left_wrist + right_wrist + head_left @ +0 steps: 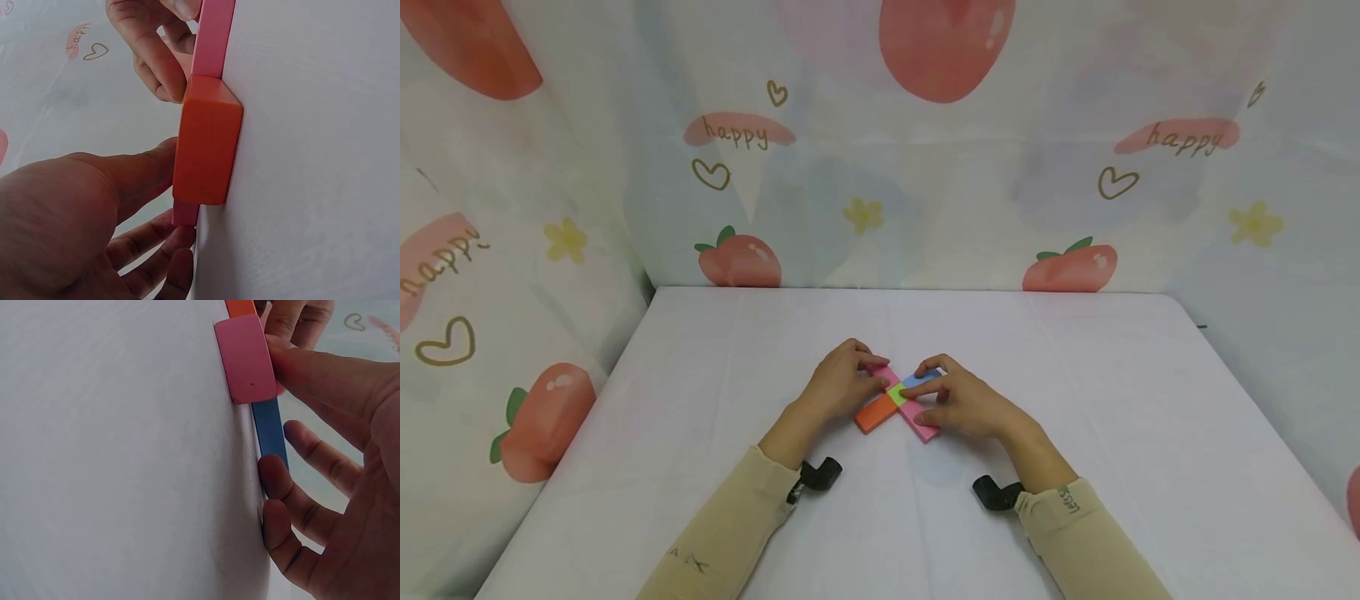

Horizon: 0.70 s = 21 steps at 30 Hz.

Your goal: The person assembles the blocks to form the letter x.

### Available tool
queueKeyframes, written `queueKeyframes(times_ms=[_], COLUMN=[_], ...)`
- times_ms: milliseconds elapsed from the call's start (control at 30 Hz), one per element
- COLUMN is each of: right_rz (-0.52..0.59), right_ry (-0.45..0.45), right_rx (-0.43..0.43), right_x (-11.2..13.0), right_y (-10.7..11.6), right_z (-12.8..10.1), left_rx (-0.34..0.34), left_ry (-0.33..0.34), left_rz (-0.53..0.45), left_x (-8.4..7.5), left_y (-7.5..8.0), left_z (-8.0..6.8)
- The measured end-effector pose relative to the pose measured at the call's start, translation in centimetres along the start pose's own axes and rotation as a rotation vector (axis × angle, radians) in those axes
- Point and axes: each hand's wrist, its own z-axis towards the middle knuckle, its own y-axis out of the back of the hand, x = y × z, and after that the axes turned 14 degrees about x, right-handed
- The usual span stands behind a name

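Note:
Several coloured blocks lie flat on the white table in an X: a green square (895, 395) at the centre, an orange block (876, 414) near left, a blue block (917, 380) far right, and pink blocks on the other two arms. My left hand (838, 383) pinches the far-left pink block (886, 374) between thumb and fingers. With its thumb on the near-right pink block (921, 423) and other fingers at the blue one, my right hand (973, 404) grips that side; its index finger reaches the green square. The left wrist view shows the orange block's end (209, 147) face-on.
White cloth covers the table (1112, 400). A printed backdrop (955, 183) with fruit and "happy" lettering rises behind it and along the left. Black wrist mounts (823, 473) stick out from both beige sleeves (722, 517).

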Motion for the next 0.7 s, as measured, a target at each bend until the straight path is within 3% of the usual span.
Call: queueKeyframes(times_ms=[700], right_rz=[-0.091], right_ry=[-0.011], right_rx=[-0.079], right_x=[0.78], right_y=[-0.43], right_z=[-0.11], left_rx=[0.022], left_ry=[-0.018], left_rz=[0.008], left_x=[0.10], left_y=[-0.05], left_z=[0.17])
